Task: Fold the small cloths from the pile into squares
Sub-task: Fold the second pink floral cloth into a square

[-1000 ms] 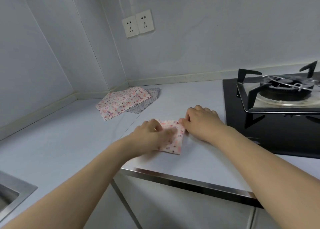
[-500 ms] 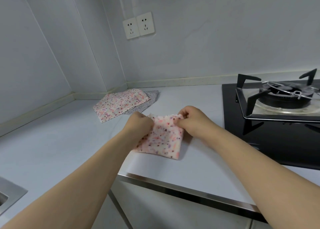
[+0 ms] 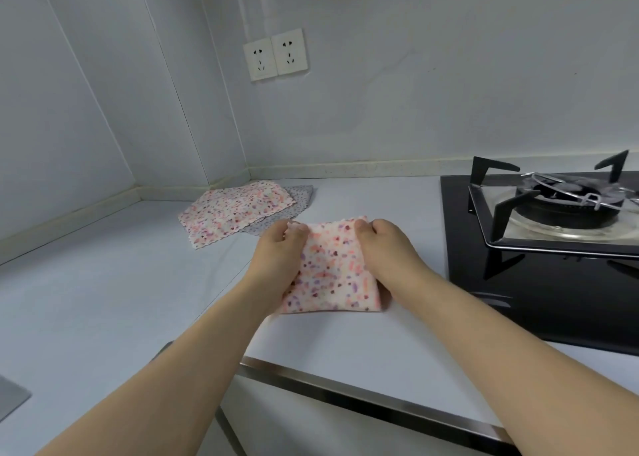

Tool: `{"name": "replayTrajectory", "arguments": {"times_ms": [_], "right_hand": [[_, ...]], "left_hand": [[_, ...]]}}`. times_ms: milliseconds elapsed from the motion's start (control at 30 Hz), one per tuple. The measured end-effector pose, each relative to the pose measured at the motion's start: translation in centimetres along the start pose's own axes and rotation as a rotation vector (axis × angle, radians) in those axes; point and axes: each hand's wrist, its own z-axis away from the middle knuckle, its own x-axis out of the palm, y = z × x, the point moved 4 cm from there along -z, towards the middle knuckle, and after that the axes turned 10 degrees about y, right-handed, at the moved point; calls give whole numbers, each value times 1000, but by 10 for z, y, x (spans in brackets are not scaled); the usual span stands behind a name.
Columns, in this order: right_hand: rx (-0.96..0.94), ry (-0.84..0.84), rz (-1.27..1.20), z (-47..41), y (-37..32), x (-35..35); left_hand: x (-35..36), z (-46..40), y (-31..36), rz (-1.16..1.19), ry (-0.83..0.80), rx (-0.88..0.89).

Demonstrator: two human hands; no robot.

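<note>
- Your left hand [image 3: 281, 255] and right hand [image 3: 387, 248] each pinch a top corner of the small pink fleecy cloth with coloured speckles [image 3: 333, 272], fingers curled onto it.
- It is at the frame's centre, its upper edge lifted and its lower folded edge on the pale grey worktop [image 3: 103, 300].
- Judge it light, soft and floppy: it should sag between grips, so hold it at the corners.
- The pile of speckled cloths [image 3: 238, 210] lies flat, upper left of centre, apart from your hands.
</note>
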Motion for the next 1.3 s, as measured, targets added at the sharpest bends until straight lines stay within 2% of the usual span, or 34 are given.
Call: {"name": "replayTrajectory", "arguments": {"times_ms": [100, 233, 333, 600, 733, 900, 967, 1033, 1100, 1200, 1300], "right_hand": [[-130, 119, 105, 3, -2, -2], [-243, 173, 176, 11, -7, 0], [-276, 160, 178, 16, -10, -1], [-241, 166, 52, 7, -2, -1], [-218, 183, 23, 7, -2, -2], [-95, 181, -7, 2, 5, -2], [-64, 228, -11, 2, 9, -3], [-37, 298, -4, 5, 8, -4], [25, 282, 29, 6, 4, -4], [190, 215, 62, 6, -15, -15], [230, 231, 105, 3, -66, -49]], "left_hand": [[4, 8, 5, -159, 161, 126], [11, 11, 5, -297, 192, 141], [13, 15, 4, -351, 217, 229], [11, 24, 6, -234, 261, 330], [11, 19, 4, -205, 217, 306], [19, 0, 1, -177, 140, 284], [25, -7, -1, -179, 98, 292], [29, -9, 0, -192, 63, 253], [28, -9, 5, -229, 25, 188], [23, -10, 28, -291, -48, 87], [18, -2, 84, -300, -110, 45]]}}
